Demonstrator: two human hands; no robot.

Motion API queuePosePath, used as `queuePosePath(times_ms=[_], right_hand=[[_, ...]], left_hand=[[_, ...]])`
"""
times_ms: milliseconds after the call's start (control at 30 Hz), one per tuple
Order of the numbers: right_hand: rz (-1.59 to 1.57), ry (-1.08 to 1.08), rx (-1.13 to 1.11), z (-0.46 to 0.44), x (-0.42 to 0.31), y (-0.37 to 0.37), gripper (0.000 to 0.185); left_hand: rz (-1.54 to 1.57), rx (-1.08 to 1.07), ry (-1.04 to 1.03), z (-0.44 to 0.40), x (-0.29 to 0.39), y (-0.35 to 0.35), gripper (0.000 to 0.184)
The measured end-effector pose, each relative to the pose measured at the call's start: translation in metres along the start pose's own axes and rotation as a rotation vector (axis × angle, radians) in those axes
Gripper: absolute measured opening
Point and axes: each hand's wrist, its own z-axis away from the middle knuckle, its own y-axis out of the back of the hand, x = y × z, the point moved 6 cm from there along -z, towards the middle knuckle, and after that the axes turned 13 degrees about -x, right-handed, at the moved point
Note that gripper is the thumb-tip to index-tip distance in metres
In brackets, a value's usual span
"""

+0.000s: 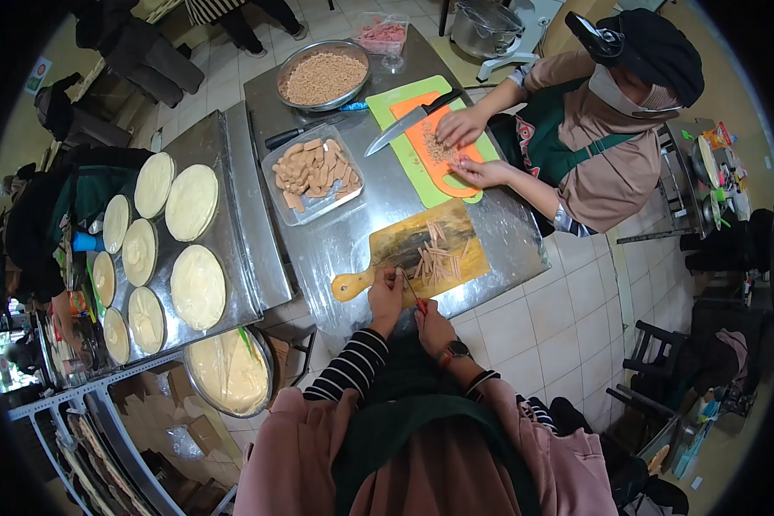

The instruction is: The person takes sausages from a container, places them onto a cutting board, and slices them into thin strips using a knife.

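Observation:
In front of me a wooden cutting board (383, 243) with a handle lies on the metal table, bearing cut strips of sausage-like meat (439, 258). My right hand (436, 327) is closed around the red handle of a small knife (420, 305), its thin blade reaching over the board's near edge. Just left of the blade, my left hand (387, 295) is closed with fingertips pinched at that edge; what they grip is too small to make out. Beyond the board stands a clear plastic container (320, 211) of brown sausage pieces (314, 168).
Across the table a co-worker's hands (469, 142) work over chopped bits on an orange board (413, 120). A large knife (404, 125) lies there, its blade pointing left. A metal bowl (318, 105) holds diced pieces. At left, a second table (232, 258) carries several round dough sheets (192, 202).

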Motion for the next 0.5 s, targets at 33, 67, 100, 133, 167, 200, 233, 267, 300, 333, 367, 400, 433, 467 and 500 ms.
queuePosePath(times_ms=[33, 67, 100, 133, 167, 200, 233, 267, 300, 333, 367, 400, 433, 467, 500], right_hand=[[0.006, 0.024, 0.021, 0.0, -0.001, 0.001, 0.031], [0.005, 0.022, 0.022, 0.0, -0.001, 0.001, 0.031], [0.018, -0.014, 0.01, 0.001, -0.003, 0.001, 0.029], [0.032, -0.049, -0.001, 0.0, -0.003, 0.001, 0.027], [0.03, -0.049, 0.003, 0.0, -0.003, 0.0, 0.027], [0.026, -0.05, 0.017, 0.0, -0.003, -0.001, 0.026], [0.022, -0.05, 0.032, -0.001, -0.003, -0.001, 0.026], [0.019, -0.052, 0.034, -0.002, -0.002, -0.002, 0.026], [0.03, -0.059, 0.034, -0.003, -0.002, -0.003, 0.025], [0.042, -0.066, 0.034, -0.004, -0.001, -0.003, 0.025], [0.041, -0.069, 0.034, -0.005, 0.0, -0.004, 0.025], [0.06, -0.051, 0.042, -0.006, -0.001, -0.004, 0.026], [0.079, -0.032, 0.051, -0.007, -0.002, -0.005, 0.028], [0.078, -0.034, 0.049, -0.009, -0.002, -0.005, 0.028], [0.078, -0.039, 0.047, -0.011, -0.002, -0.005, 0.027]], left_hand=[[0.0, -0.002, 0.0, 0.0, 0.001, 0.0, 0.021], [-0.012, 0.005, -0.001, -0.001, 0.002, 0.0, 0.021], [-0.025, 0.012, -0.003, -0.002, 0.002, 0.0, 0.021], [-0.026, 0.01, -0.007, -0.004, 0.0, -0.002, 0.021], [-0.031, 0.019, -0.018, -0.004, -0.001, -0.002, 0.021], [-0.035, 0.028, -0.026, -0.004, 0.0, -0.001, 0.021], [-0.036, 0.025, -0.028, -0.004, 0.001, -0.002, 0.021], [-0.034, 0.023, -0.025, -0.003, 0.001, -0.002, 0.02], [-0.032, 0.021, -0.021, -0.003, 0.002, -0.002, 0.02], [-0.032, 0.019, -0.022, -0.003, 0.004, -0.001, 0.02], [-0.043, 0.018, -0.017, -0.002, 0.005, -0.001, 0.019], [-0.053, 0.019, -0.013, -0.002, 0.004, -0.001, 0.019], [-0.054, 0.017, -0.011, -0.002, 0.004, -0.001, 0.019], [-0.065, 0.017, -0.007, -0.002, 0.003, -0.001, 0.019], [-0.077, 0.017, -0.002, -0.003, 0.002, -0.001, 0.019]])
